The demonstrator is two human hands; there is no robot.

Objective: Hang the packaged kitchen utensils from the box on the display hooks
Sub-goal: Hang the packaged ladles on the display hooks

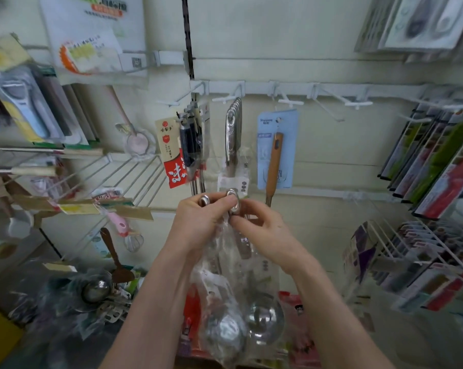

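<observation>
Both my hands hold steel ladles in clear plastic sleeves (225,283) upright in front of the display wall. My left hand (198,222) grips the handle tops, whose oval hanging holes stick out above the fingers. My right hand (262,233) pinches the top of one ladle handle (234,202). The bowls (263,320) hang down between my forearms. Above, a white rail carries display hooks (289,101); one holds a row of identical steel ladles (233,134). The box is not clearly visible.
Left of the hung ladles hang dark-handled utensils with a red label (184,153); to the right a wooden-handled tool on a blue card (275,153). Several bare hooks (355,102) lie further right. Wire racks of packaged goods flank both sides. Loose ladles (96,290) lie lower left.
</observation>
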